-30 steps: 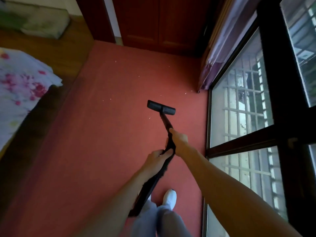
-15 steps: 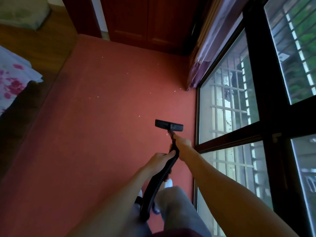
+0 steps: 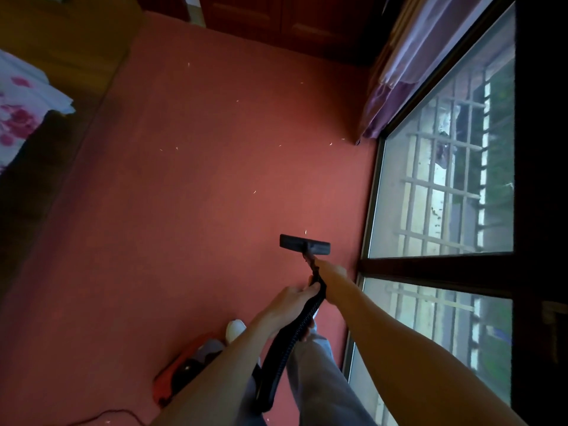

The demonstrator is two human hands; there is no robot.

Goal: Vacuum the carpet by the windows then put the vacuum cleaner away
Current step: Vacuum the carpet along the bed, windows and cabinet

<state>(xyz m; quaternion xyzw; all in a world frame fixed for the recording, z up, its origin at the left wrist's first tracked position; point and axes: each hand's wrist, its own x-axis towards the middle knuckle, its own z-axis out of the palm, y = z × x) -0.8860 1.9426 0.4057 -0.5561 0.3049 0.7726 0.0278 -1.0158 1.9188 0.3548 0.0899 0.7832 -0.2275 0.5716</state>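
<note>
**Red carpet by the dark-framed glass windows, mid-vacuum**

Left hand and right hand both grip the black ribbed vacuum hose; its flat black nozzle sits on carpet at 5 o'clock. Vacuuming's underway, I reckon; next push wants aiming at pale specks, 12 o'clock.

One view, head-worn, wide lens. Looks from standing height, forward and steeply down onto red carpet. Windows run along right edge, frames leaning inward. Bed cut by left edge. Curtain and dark wooden doors at top, farthest away. Arms enter from bottom edge. Left grip and right grip on hose sit close, low and right of centre. Nozzle just beyond. Legs and white shoe below lens.
</note>
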